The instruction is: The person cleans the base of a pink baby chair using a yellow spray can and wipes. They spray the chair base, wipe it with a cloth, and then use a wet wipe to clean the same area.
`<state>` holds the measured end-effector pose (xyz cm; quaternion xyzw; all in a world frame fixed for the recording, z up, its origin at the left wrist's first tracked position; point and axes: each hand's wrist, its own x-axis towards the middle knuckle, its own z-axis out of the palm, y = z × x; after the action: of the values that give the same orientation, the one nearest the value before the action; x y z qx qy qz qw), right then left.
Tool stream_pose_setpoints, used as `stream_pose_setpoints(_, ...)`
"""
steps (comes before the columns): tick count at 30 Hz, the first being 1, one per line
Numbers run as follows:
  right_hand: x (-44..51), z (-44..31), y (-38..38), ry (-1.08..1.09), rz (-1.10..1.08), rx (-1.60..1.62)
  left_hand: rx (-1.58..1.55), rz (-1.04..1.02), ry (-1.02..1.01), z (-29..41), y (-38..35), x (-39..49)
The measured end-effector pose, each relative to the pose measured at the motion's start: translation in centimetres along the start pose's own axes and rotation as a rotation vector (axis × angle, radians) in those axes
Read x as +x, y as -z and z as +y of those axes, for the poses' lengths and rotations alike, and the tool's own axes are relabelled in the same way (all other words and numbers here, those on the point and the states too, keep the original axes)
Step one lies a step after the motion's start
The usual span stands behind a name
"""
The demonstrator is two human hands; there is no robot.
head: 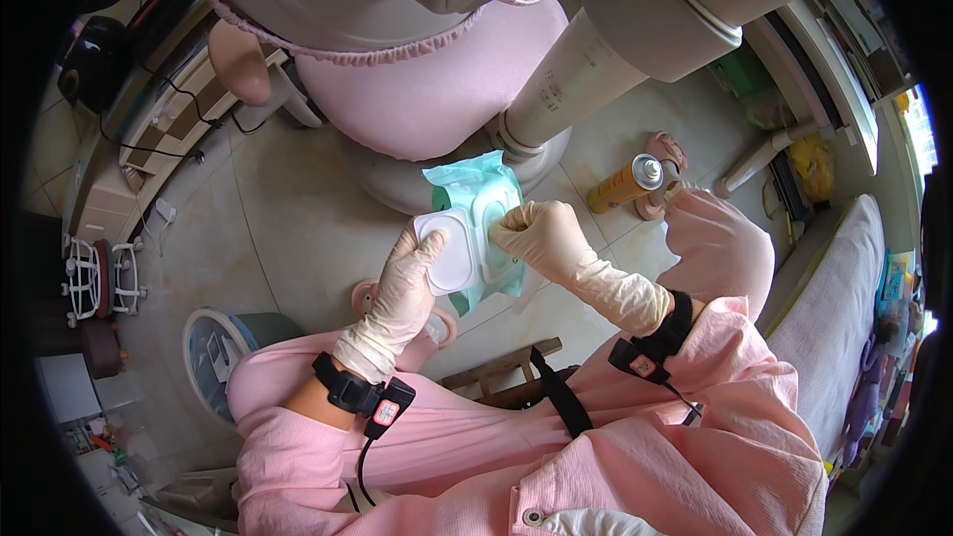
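Note:
My left hand (pixel 394 298), in a cream-coloured glove, grips a teal soft pack of wipes (pixel 476 201) at its left side. The thumb presses on the raised white plastic lid (pixel 450 260), which is flipped away from the opening. My right hand (pixel 547 238), gloved the same way, has its fingers curled at the pack's opening. What those fingertips pinch, if anything, is hidden. The pack is held above the tiled floor, in front of my knees. An orange aerosol can (pixel 616 186) with a silver top stands on the floor to the right, beside my shoe (pixel 665 152).
Ahead stand a thick grey post (pixel 573 82) and a pink fabric cover (pixel 424 82). At left is a lined waste bin (pixel 195 365); behind it is a low drawer cabinet (pixel 112 201) with trailing cables. A padded grey seat (pixel 826 298) lies right. A wooden stool (pixel 499 372) shows below.

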<state>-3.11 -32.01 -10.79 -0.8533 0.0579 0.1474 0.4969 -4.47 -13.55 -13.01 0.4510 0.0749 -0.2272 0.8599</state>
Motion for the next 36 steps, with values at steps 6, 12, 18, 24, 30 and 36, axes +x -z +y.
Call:
stream_pose_setpoints(6, 0.2, 0.4, -0.2, -0.071, -0.006, 0.104, 0.015, 0.001, 0.01, 0.0, -0.1, -0.1)
stream_pose_setpoints(12, 0.3, 0.5, -0.1, -0.07, -0.065, 0.171, 0.018, -0.008, 0.012, 0.0, -0.1, -0.1)
stream_pose_setpoints(18, 0.0, 0.4, 1.5, -0.089, -0.212, 0.394, 0.006, 0.009, 0.014, 0.1, 0.1, 0.2)
stream_pose_setpoints(24, 0.4, 0.4, 0.8, -0.127, -0.128, 0.336, -0.026, 0.0, 0.021, 0.3, 0.1, 0.0)
stream_pose_setpoints(30, 0.4, 0.4, -0.5, -0.099, -0.014, 0.19, 0.003, 0.005, 0.046, 0.3, 0.1, 0.0)
stream_pose_setpoints(36, 0.2, 0.5, -0.3, -0.125, -0.034, 0.176, -0.005, -0.014, 0.023, -0.2, -0.2, -0.1)
